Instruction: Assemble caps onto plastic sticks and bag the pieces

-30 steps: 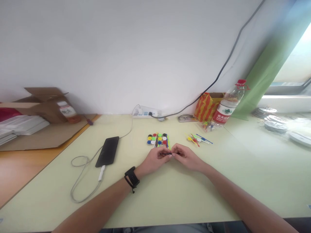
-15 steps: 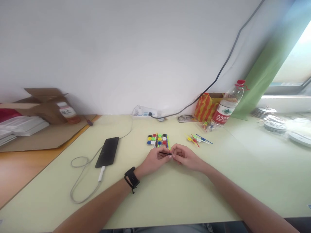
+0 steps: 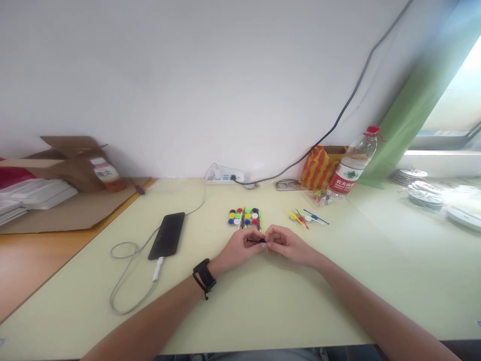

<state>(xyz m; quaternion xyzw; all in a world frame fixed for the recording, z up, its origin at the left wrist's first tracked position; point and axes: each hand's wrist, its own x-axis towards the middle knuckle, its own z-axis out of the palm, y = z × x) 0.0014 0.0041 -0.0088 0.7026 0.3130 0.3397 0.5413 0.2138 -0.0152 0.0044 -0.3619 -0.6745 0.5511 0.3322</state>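
Between my left hand (image 3: 240, 246) and my right hand (image 3: 286, 244) is a thin black plastic stick (image 3: 255, 241). My left fingers are closed on it, with its free end lying across the gap of that hand. My right fingertips pinch at its other end, and they hide what is there. Just beyond my hands lie rows of small round discs (image 3: 237, 215) in yellow, blue, green, red, white and black, with coloured sticks (image 3: 259, 218) beside and between them. To the right, a loose group of coloured sticks and discs (image 3: 308, 216) rests on the table.
A black phone (image 3: 167, 235) on a white cable (image 3: 124, 312) lies at left. Behind stand a power strip (image 3: 223, 175), glasses (image 3: 288, 183), a striped bag (image 3: 314, 166) and a large water bottle (image 3: 344, 176). Cardboard (image 3: 71, 163) is far left; stacked metal discs (image 3: 424, 195) are far right.
My hands stay in almost the same place. The black stick has shifted slightly in my fingers, and my right fingers have closed a little more around its end.
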